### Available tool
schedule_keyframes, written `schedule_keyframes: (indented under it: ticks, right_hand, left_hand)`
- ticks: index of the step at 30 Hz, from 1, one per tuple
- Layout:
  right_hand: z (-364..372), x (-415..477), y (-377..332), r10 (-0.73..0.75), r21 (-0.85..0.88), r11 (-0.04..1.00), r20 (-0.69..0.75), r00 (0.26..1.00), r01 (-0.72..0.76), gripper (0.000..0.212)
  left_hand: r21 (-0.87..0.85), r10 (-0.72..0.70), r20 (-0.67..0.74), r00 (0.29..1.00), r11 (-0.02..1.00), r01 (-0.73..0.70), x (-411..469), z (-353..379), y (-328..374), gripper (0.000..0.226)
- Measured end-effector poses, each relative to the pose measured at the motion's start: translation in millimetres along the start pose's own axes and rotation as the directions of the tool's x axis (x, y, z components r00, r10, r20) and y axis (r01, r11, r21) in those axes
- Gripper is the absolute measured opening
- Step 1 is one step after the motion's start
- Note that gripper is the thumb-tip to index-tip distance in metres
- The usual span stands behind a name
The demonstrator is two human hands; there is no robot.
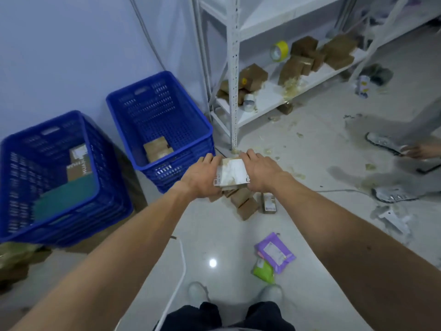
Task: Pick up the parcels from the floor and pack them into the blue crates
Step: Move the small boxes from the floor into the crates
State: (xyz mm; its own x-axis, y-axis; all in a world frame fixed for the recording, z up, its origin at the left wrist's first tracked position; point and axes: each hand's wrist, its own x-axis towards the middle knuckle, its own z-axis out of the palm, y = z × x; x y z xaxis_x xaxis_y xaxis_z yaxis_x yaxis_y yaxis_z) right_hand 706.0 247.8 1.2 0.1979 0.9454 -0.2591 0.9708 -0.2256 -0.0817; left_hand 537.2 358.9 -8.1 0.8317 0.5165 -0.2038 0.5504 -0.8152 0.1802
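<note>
While both hands grip it, parcel [232, 173] looks white-labelled.

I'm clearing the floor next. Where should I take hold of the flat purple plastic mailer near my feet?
Pinch the purple plastic mailer at its right edge, coming from above: it lies flat on the floor, too thin to clasp; that edge is free, while a green plastic pouch lies at its near corner.
</note>
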Motion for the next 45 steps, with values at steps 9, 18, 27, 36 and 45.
schedule_keyframes:
  ticks: [9, 18, 27, 36, 45]
  right_hand:
    - [-42, 82, -149, -0.126, -0.092, 0.988, -0.053, 0.991, 0.121, 0.084]
    - [-89, 143, -237, -0.261, -0.237, 0.943, -0.089, 0.961, 0.234, 0.081]
    - [-98, 226, -234, -0.353, -0.297, 0.899, -0.050, 0.934, 0.323, 0.079]
    - [-106, 359, -195, -0.460, -0.234, 0.861, 0.020, 0.888, 0.451, 0.088]
    - [-74, 475, -167, -0.498, -0.205, 0.823, 0.186, 0.847, 0.529, 0.094]
  left_hand:
    - [0.029, -0.068, -0.103, 0.992, 0.997, 0.071, -66, -49, -155, 0.090]
    - [-0.026, -0.208, -0.171, 0.963, 0.978, 0.206, -98, -85, -243, 0.096]
    - [-0.061, -0.266, -0.143, 0.953, 0.964, 0.260, -43, -90, -294, 0.091]
    - [-0.095, -0.376, -0.067, 0.924, 0.925, 0.369, 68, -91, -344, 0.093]
    - [-0.122, -0.470, 0.014, 0.883, 0.875, 0.468, 155, -61, -388, 0.095]
